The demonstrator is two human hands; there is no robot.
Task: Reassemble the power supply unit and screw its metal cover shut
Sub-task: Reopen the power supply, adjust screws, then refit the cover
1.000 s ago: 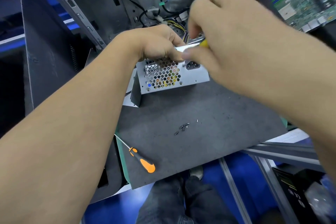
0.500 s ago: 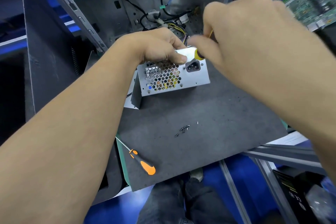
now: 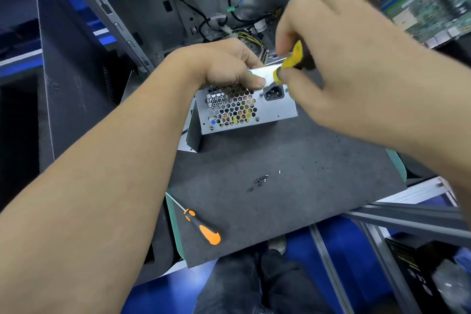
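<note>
the power supply unit sits at 12 o'clock on the grey mat. the left hand grips its top edge, likely bracing it, while the right hand pinches a yellow screwdriver angled onto the cover. loose screws lie toward 6 o'clock, within reach.

Left hand steadies power supply; right hand grips yellow screwdriver.
</note>
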